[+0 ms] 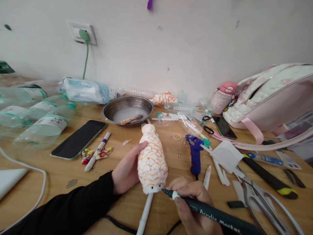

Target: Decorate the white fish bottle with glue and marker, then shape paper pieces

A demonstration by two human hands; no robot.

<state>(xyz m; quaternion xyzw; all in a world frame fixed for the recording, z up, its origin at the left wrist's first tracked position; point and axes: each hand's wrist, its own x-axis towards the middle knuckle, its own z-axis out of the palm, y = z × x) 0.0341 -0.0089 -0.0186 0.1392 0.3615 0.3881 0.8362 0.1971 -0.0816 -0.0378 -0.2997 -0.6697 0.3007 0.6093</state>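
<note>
I see my left hand (128, 169) with its forearm in a black sleeve slanting up from the lower left corner, the wrist low over the wooden table (61, 176). The palm faces right and the thumb stretches up along the side of the white fish figure (152, 160), so the hand is wrapped around its left flank. The figure, covered in orange scale lines, stands tilted near the middle of the table just ahead of me, its broad end toward me and its narrow end pointing at the metal bowl (127, 109). My right hand (193, 202) sits lower right, fingers curled shut around a black acrylic marker (215, 215) in a writing grip, knuckles up, with the barrel running off toward the bottom right. The tip points left at the figure's near edge, by a small dark dot; it seems to touch, though I cannot be sure from this angle. A white pen (145, 212) lies under the figure, and a blue glue gun (195, 153) rests just to the right
</note>
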